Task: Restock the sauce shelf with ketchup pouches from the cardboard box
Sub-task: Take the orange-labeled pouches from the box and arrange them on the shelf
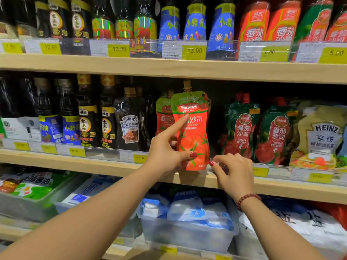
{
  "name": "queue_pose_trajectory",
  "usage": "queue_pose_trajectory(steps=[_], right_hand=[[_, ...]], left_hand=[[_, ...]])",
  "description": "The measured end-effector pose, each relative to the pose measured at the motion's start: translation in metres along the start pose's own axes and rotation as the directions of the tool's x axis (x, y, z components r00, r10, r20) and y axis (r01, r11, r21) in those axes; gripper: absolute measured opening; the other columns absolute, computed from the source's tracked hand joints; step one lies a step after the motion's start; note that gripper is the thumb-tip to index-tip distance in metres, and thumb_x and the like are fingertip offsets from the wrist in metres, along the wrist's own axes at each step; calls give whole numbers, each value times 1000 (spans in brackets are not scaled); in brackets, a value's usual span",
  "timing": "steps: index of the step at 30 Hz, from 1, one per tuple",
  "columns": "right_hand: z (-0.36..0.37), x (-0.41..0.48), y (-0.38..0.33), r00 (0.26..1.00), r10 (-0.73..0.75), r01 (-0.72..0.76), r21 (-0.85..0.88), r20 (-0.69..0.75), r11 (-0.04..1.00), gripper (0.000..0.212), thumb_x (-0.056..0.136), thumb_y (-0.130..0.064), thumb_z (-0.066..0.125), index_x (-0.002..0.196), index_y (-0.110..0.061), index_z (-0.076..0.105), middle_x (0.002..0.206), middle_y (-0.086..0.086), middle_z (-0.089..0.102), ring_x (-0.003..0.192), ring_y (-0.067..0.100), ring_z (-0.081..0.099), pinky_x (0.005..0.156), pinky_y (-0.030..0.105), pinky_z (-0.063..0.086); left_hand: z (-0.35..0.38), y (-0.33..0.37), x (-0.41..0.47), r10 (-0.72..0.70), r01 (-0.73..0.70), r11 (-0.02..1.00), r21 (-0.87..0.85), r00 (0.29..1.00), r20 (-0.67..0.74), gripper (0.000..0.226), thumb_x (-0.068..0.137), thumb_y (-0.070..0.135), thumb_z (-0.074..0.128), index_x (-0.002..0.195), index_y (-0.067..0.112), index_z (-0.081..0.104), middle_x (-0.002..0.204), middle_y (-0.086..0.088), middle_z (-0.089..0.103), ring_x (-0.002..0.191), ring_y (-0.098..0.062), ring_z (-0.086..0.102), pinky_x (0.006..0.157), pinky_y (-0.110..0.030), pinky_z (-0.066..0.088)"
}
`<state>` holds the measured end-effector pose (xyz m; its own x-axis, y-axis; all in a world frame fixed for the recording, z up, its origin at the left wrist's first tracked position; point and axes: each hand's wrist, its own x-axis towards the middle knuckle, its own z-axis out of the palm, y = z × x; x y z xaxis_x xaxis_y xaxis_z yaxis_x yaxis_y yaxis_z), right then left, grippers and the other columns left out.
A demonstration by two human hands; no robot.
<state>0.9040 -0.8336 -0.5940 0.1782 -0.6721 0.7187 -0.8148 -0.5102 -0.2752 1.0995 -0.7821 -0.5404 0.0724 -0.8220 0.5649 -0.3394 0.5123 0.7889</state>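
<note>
The fingers [176, 126] of my left hand [165, 152] pinch the ketchup pouch [195, 136] upright at the front edge of the shelf [75, 162], probably to face its label out, while my right hand [234, 173] curls by its bottom corner, grip unclear.

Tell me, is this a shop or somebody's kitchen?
Most likely a shop, in a supermarket's sauce aisle. Yellow price tags run along the wooden shelves, the same dark sauce bottles stand in rows, and a left hand holds a ketchup pouch in front of a matching pouch.
</note>
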Motion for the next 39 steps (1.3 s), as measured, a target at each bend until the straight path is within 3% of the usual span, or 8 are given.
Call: queue_pose_trajectory(steps=[3,7,10,14,19,24,28,39], right_hand=[[3,-1,2,1000,-14,14,-26,-20,1000,3,81,-32,67,79,-30,66,61,-17,47,64,9,40,69,28,24],[7,-1,3,1000,-18,18,-27,-15,999,3,82,-35,65,80,-32,64,62,-17,44,65,8,39,71,27,24],[9,-2,5,1000,-18,17,-29,-23,999,4,82,-36,64,80,-34,62,61,-18,40,65,8,38,71,28,26],[11,-3,7,999,-27,27,-22,-43,999,4,82,-35,64,80,-34,61,62,-18,38,65,8,37,71,28,27],[14,-4,8,997,-39,38,-21,-65,999,4,83,-35,63,81,-32,62,62,-18,37,64,7,36,71,26,23],[13,-5,7,997,-33,33,0,-69,999,4,83,-34,63,80,-32,62,62,-17,40,65,9,38,71,25,22],[14,-6,6,998,-7,7,-3,-63,1000,5,84,-33,63,79,-33,61,62,-17,41,65,10,39,75,25,24],[17,-7,7,995,-21,21,-3,-101,1000,7,82,-30,65,80,-33,60,64,-18,40,65,9,38,75,23,21]], left_hand=[[4,-2,23,10,-10,1000,8,1000,-9,94,63,2,83,122,63,43,109,11,58,93,-8,66,70,-32,59],[14,-15,51,22,-19,997,78,999,-33,91,63,6,84,134,44,43,118,15,58,99,-4,63,74,-19,55],[21,-31,64,18,-17,987,158,1000,-1,93,64,5,83,131,52,40,110,21,57,89,7,62,61,-6,48],[27,-47,72,-39,8,952,305,994,97,98,68,8,81,132,59,29,116,17,53,96,2,59,74,-15,52],[28,-54,75,-65,-5,931,364,981,180,111,70,7,79,126,74,10,119,15,50,89,2,60,63,-13,52],[23,-54,68,-95,3,844,537,985,143,118,69,18,82,136,61,-6,119,1,57,98,-14,60,82,-36,56],[30,-52,70,-113,20,738,674,989,95,127,66,21,84,136,54,-16,106,0,58,89,-18,63,72,-34,57],[52,-59,113,-295,174,618,766,955,22,130,69,9,80,133,53,-24,119,-13,46,77,-18,45,61,-31,40]])
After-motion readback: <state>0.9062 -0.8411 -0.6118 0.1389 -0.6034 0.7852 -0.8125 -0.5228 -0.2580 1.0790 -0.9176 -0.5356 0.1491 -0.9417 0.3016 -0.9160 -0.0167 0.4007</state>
